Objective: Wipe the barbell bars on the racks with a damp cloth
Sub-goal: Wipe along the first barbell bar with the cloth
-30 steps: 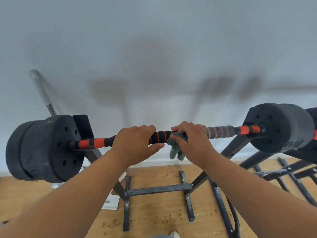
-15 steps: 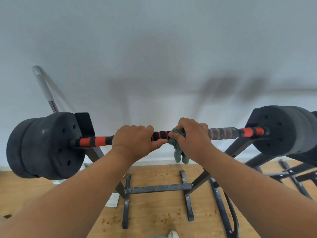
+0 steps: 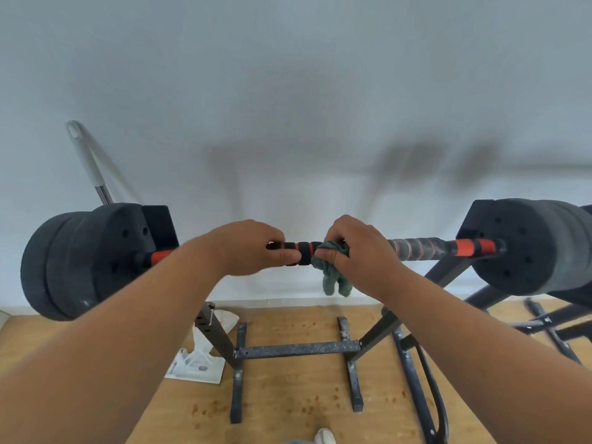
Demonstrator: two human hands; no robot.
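Observation:
A barbell bar (image 3: pixel 419 249) with black and orange foam grips lies across a black rack (image 3: pixel 294 349), with black weight plates at its left end (image 3: pixel 86 261) and right end (image 3: pixel 531 245). My left hand (image 3: pixel 253 248) grips the bar's middle. Just to the right, my right hand (image 3: pixel 362 251) holds a dark green cloth (image 3: pixel 333 277) wrapped round the bar; the cloth's loose ends hang below. The bar section right of my hand looks grey and damp.
A white wall stands close behind the bar. A grey-handled pole (image 3: pixel 86 161) leans on it at the left. A white plastic piece (image 3: pixel 198 363) lies on the wooden floor by the rack's left leg. More black rack legs (image 3: pixel 551 325) spread at the right.
The view has shifted slightly and the bar sits a bit higher in frame. My right hand with the cloth has stayed near the bar's middle; more of the cloth hangs below.

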